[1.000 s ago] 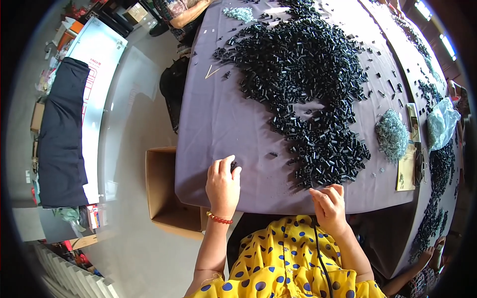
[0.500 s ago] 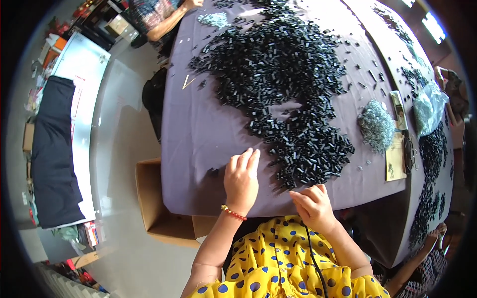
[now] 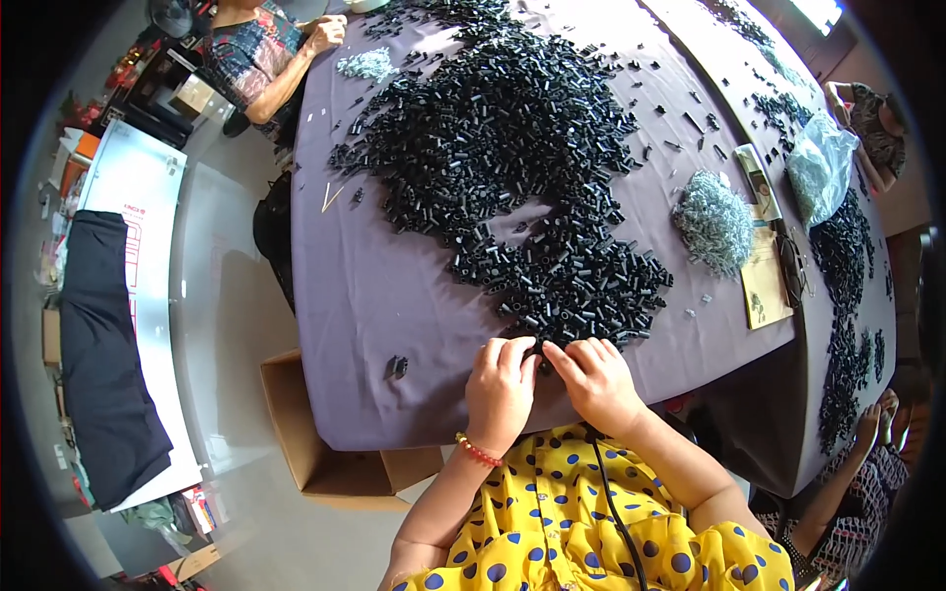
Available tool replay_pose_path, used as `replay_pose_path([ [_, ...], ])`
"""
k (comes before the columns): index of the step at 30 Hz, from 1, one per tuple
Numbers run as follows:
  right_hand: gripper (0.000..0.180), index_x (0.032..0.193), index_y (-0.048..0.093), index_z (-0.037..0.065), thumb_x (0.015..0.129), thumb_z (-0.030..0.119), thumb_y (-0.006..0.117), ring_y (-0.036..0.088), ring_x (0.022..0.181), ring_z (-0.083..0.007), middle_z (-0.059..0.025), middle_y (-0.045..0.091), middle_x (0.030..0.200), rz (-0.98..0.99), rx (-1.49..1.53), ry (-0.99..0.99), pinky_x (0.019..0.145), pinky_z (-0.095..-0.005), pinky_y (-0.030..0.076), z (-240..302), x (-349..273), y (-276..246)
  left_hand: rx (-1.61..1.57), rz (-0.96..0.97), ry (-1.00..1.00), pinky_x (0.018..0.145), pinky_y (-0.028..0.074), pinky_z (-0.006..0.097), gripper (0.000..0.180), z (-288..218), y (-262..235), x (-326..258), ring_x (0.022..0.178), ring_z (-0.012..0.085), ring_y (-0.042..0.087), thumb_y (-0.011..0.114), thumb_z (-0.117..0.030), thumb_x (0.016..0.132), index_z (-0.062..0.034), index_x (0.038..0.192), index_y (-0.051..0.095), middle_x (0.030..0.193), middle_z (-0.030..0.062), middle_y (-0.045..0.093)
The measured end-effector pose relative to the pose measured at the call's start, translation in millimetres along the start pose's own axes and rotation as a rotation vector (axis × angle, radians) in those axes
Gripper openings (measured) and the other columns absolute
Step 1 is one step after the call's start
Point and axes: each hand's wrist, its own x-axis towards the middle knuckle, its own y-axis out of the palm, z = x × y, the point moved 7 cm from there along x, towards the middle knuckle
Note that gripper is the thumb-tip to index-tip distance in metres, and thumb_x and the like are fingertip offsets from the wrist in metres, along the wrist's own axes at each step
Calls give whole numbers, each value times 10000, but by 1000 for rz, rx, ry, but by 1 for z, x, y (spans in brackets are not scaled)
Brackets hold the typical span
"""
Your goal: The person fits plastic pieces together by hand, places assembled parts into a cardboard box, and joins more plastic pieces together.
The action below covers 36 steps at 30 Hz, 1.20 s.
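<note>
At six o'clock, close to the body, the left hand [image 3: 501, 392] and right hand [image 3: 595, 382] meet at the near edge of the purple-covered table [image 3: 374, 286], fingertips pressed together on small black tube pieces at the tip of the black parts heap [image 3: 512, 167]; what each grip pinches is too small to tell. Just left of the hands lies one stray black piece [image 3: 399, 367]. Below the table edge at seven o'clock stands an open brown cardboard box [image 3: 320, 443]. Toward two o'clock sit a grey pile of small metal parts [image 3: 713, 221], a tan flat envelope [image 3: 765, 288] and, farther, a clear plastic bag [image 3: 814, 169]. At eleven o'clock another person's hand [image 3: 327, 32] rests by a second grey pile [image 3: 369, 65].
</note>
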Motion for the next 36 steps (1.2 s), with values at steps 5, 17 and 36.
replay_pose_path([
  [5, 466, 1241, 639, 27, 775, 41, 649, 593, 874, -259, -94, 599, 980, -79, 59, 76, 826, -378, 496, -8, 3, -4, -28, 17, 4, 790, 544, 387, 221, -11, 3, 8, 932, 304, 637, 703, -108, 899, -104, 1111, 638, 1006, 94, 610],
  [17, 271, 1070, 667, 64, 825, -46, 708, 633, 701, -259, -101, 652, 847, -567, 114, 441, 601, -356, 531, -78, -46, -64, -76, 49, -54, 781, 540, 410, 199, -2, 6, 7, 908, 317, 645, 681, -90, 915, -79, 1114, 666, 1017, 120, 617],
  [36, 129, 932, 590, 41, 849, 12, 685, 610, 761, -340, -133, 585, 839, -451, -315, 587, 688, -413, 531, -137, -88, -78, -23, 139, 177, 789, 537, 390, 215, -39, 19, -21, 907, 288, 617, 717, -95, 893, -96, 1101, 665, 981, 87, 582],
])
